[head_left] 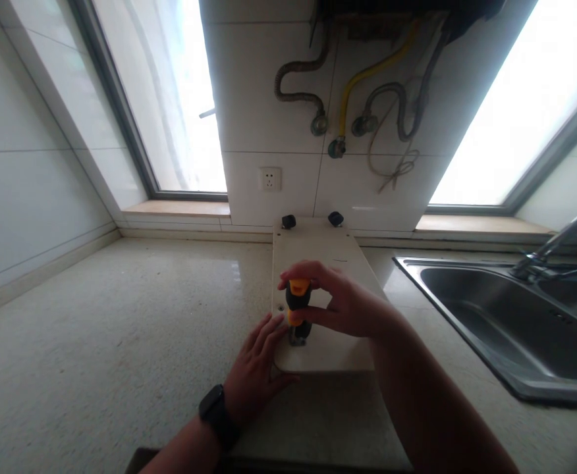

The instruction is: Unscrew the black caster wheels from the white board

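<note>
A pale board (318,250) lies flat on the speckled countertop (170,296) in front of me. My right hand (340,299) is closed around the handle of a yellow-and-black screwdriver (298,296), which stands upright over the board's near left part. Beneath it, a small metal plate with a black caster (304,329) sits at the board's near left corner; the screwdriver's tip is hidden. My left hand (261,359) rests on the left edge by that corner, fingers stretched out and thumb along the front edge. Two black casters (288,222) (336,218) are on the far end.
To the right is a steel sink (476,316) with a faucet (540,260). Behind the board, a tiled wall carries a socket (270,178), a yellow hose (350,85) and grey hoses (288,72) with valves. Windows with ledges (180,208) flank the wall.
</note>
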`<state>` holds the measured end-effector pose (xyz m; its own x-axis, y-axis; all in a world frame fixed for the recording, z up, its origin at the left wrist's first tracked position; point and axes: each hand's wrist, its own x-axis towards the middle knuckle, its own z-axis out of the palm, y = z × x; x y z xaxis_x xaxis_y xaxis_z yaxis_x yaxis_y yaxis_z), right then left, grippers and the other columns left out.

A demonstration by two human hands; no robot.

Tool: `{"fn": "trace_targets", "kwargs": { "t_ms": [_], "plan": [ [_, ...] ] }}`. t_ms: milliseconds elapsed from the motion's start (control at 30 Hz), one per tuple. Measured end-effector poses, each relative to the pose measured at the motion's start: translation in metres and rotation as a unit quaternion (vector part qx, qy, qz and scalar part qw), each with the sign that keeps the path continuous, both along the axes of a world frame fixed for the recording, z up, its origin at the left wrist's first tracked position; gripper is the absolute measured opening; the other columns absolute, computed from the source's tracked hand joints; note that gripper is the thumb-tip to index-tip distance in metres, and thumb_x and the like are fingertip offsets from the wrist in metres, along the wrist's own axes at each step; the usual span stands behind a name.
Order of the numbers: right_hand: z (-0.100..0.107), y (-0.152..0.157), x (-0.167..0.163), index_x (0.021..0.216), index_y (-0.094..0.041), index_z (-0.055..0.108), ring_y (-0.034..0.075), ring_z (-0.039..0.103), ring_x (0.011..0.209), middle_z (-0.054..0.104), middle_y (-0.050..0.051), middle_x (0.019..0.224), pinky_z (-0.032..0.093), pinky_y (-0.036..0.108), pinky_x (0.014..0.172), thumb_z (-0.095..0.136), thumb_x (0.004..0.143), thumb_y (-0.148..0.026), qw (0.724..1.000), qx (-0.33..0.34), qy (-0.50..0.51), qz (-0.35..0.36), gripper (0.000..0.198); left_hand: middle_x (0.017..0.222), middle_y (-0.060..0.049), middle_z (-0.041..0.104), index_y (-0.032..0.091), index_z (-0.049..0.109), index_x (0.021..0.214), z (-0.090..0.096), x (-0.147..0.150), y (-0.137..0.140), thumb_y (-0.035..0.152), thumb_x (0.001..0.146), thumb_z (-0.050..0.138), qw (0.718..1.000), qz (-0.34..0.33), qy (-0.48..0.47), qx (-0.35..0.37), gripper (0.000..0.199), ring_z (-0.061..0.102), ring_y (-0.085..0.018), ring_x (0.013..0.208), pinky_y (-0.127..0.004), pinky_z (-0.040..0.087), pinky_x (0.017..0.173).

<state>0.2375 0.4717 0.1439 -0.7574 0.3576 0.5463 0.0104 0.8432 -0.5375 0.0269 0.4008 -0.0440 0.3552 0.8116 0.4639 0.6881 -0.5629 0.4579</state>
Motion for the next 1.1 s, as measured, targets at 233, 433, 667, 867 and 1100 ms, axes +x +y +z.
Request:
{"fn": "trace_targets", "kwargs": {
  "t_ms": [233,433,667,867,1100],
  "plan": [
    [-0.021,-0.018,0.005,0.137,-0.030,0.051,0.018,0.068,0.105,0.068,0.006,0.121,0.058,0.030,0.087,0.076,0.087,-0.029,0.998,0.012,0.024,-0.048,0.056,0.161,-0.011,0.037,0.029,0.029,0.156,-0.001,0.000,0.000,0.054,0.088,0.069,1.000,-0.009,-0.003,-0.002,0.083,0.025,-0.034,0.152,-0.061,0.034,0.119],
    [-0.024,-0.029,0.001,0.127,-0.027,0.062,0.016,0.065,0.097,0.064,0.006,0.113,0.057,0.027,0.081,0.077,0.086,-0.032,0.983,0.056,0.106,-0.142,0.045,0.161,-0.010,0.037,0.029,0.033,0.154,-0.002,-0.001,-0.001,0.048,0.087,0.072,1.000,-0.002,-0.005,-0.002,0.080,0.026,-0.032,0.152,-0.058,0.034,0.120],
    [-0.013,-0.054,-0.002,0.126,-0.027,0.063,0.013,0.068,0.094,0.069,0.003,0.110,0.059,0.026,0.082,0.073,0.089,-0.027,0.979,0.045,0.060,-0.188,0.038,0.162,-0.010,0.036,0.030,0.032,0.155,-0.001,-0.002,-0.002,0.043,0.087,0.073,1.000,-0.010,-0.012,0.007,0.080,0.027,-0.032,0.152,-0.058,0.033,0.120],
    [-0.013,-0.064,0.004,0.135,-0.032,0.052,0.019,0.066,0.119,0.065,0.006,0.133,0.059,0.035,0.098,0.061,0.097,-0.020,0.986,-0.076,0.028,-0.147,0.042,0.164,-0.009,0.033,0.031,0.029,0.156,0.000,-0.002,-0.005,0.043,0.088,0.071,1.000,-0.018,-0.022,-0.004,0.081,0.024,-0.031,0.153,-0.058,0.032,0.122],
    [0.000,-0.063,0.005,0.123,-0.026,0.055,0.018,0.065,0.109,0.057,0.009,0.135,0.058,0.036,0.092,0.061,0.097,-0.033,0.976,-0.035,-0.022,-0.213,0.028,0.163,-0.009,0.034,0.031,0.030,0.156,-0.001,-0.003,-0.005,0.043,0.088,0.071,0.999,-0.021,-0.026,-0.005,0.080,0.025,-0.031,0.153,-0.058,0.032,0.121]
  ]
}}
